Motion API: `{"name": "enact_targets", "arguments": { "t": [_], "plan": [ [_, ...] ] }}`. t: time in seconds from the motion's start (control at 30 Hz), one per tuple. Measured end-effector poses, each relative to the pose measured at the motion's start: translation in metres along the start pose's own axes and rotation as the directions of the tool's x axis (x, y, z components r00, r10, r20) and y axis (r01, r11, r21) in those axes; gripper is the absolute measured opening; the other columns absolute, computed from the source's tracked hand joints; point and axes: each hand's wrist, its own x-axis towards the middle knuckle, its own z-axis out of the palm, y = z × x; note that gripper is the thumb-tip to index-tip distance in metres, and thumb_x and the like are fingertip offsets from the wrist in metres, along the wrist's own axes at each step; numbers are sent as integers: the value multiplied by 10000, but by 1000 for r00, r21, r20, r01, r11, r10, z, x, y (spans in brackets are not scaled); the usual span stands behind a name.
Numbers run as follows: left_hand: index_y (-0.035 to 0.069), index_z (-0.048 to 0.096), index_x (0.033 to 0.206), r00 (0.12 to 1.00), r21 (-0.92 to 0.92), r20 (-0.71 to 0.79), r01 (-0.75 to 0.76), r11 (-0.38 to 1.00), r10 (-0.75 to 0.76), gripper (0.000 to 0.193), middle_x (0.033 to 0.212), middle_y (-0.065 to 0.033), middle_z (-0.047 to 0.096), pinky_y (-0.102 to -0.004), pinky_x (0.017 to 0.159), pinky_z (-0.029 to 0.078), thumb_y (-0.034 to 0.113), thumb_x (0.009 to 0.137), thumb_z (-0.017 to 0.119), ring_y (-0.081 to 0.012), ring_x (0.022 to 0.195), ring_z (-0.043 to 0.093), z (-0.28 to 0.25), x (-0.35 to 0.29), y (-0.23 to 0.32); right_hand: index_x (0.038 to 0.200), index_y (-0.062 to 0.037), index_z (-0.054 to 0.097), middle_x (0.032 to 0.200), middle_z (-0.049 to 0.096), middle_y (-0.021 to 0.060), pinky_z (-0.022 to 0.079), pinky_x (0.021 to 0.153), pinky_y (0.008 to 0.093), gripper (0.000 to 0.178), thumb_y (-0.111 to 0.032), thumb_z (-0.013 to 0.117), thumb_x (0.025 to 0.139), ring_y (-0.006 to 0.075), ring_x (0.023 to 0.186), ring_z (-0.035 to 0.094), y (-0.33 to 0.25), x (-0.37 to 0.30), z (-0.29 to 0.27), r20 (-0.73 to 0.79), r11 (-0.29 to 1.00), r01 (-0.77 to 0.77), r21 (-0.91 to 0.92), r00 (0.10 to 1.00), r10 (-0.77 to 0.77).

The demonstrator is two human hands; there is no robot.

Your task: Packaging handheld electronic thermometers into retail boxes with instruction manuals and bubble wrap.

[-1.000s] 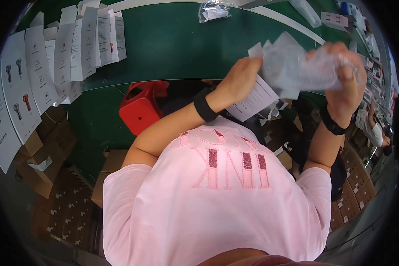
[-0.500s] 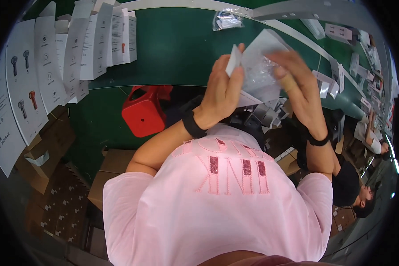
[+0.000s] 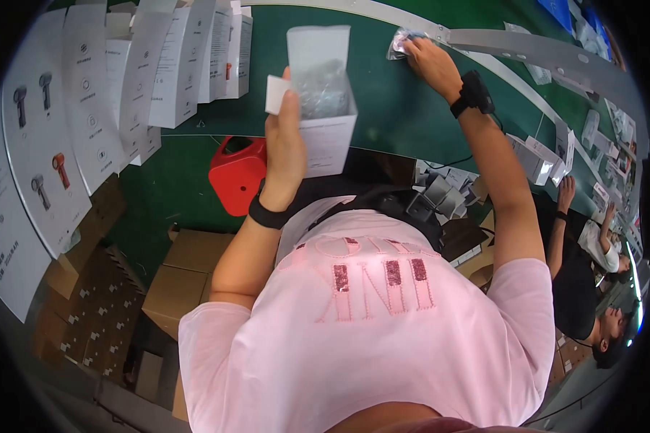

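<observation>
My left hand (image 3: pixel 287 141) grips the side of a small white box (image 3: pixel 330 148), which stands with its top flaps raised. Clear plastic wrapping shows inside the box's mouth; what it covers cannot be made out. Stretched out to the table's far side, my right hand (image 3: pixel 432 63) has its fingers closed on a small clear plastic bag (image 3: pixel 397 46). The bag's contents are mostly hidden by the fingers. Beneath it is the green tabletop (image 3: pixel 383 97).
Several tall white printed cartons (image 3: pixel 43 144) stand in a row at the left. A red stool (image 3: pixel 231 180) is below the table's edge, beside brown cardboard boxes (image 3: pixel 177 281). A grey metal bar (image 3: pixel 534 58) crosses the upper right. Co-workers (image 3: pixel 581 289) sit at the right.
My right hand has left the box and reached forward to the plastic bag. My left hand has carried the box leftward and turned it more upright.
</observation>
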Motion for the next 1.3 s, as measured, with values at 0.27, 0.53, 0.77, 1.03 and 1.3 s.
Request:
{"name": "enact_targets", "arguments": {
  "t": [0.27,0.53,0.77,1.03,1.3],
  "plan": [
    [-89,281,1458,975,22,210,-75,997,69,730,1360,-200,466,-304,1054,318,473,1013,418,-230,1246,452,38,-7,22,1081,-39,668,890,668,-3,499,769,251,175,-87,643,915,99,814,608,-49,-30,-219,-188,362,42,931,905,380],
    [-80,485,1302,828,1,561,-20,1000,16,677,1121,-124,602,-293,939,413,525,1014,384,-172,1054,543,101,-51,60,1093,-14,610,793,626,6,501,750,232,270,16,677,833,120,758,601,-120,-64,-308,56,478,-116,871,989,137],
    [-18,593,1089,721,-80,673,291,953,-164,631,918,-65,638,-251,785,458,564,1005,365,-115,839,579,125,-82,44,1175,27,605,860,694,116,525,719,267,354,18,621,821,150,797,667,-128,-77,-327,713,826,-231,514,650,-261],
    [-51,129,1512,479,-15,878,57,998,-14,807,1501,-243,293,-380,1129,248,443,993,499,-302,1397,291,119,-88,40,1056,77,611,779,620,52,461,643,297,442,-319,713,887,119,710,516,-144,-82,-306,902,798,-453,398,35,-430],
    [65,308,1456,693,-232,670,-147,962,267,936,1333,-187,510,-387,951,433,297,728,848,-245,1153,535,97,-68,34,1356,-11,489,1286,573,124,443,965,325,623,-219,720,816,192,1081,589,-119,-175,-355,85,513,-411,754,835,544]
  ]
}}
